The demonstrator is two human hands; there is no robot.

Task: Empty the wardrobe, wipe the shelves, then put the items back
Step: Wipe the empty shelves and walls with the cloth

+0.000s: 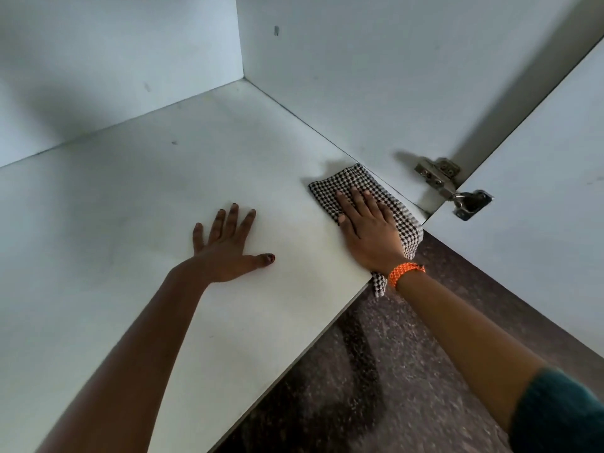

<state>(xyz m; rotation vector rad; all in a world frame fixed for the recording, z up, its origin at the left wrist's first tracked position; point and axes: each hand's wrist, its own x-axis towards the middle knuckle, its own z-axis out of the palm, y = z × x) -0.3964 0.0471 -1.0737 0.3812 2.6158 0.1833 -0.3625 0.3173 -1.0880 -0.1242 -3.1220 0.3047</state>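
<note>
Our right hand [367, 230] presses flat, fingers straight, on the black-and-white checked cloth [354, 181] at the white laminate shelf's [130, 223] front right corner beside the metal hinge [452, 188], our left hand [225, 246] splayed flat on the bare shelf, dark speckled floor [376, 371] below.

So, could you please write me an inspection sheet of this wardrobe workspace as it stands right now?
Surface: white shelf, bare of stored items; a small dark speck toward the back.
Job's things: checked cloth lies flat at the shelf's right front corner, one end hanging over the edge.
Clutter: nothing seen.
Hands: left hand rests flat on the shelf, fingers spread; right hand presses flat on the cloth, an orange band at its wrist.
Cables: nothing seen.
Surroundings: white back and side panels, a dark mark on the side panel; metal hinge carrying the open door; dark speckled floor below.
</note>
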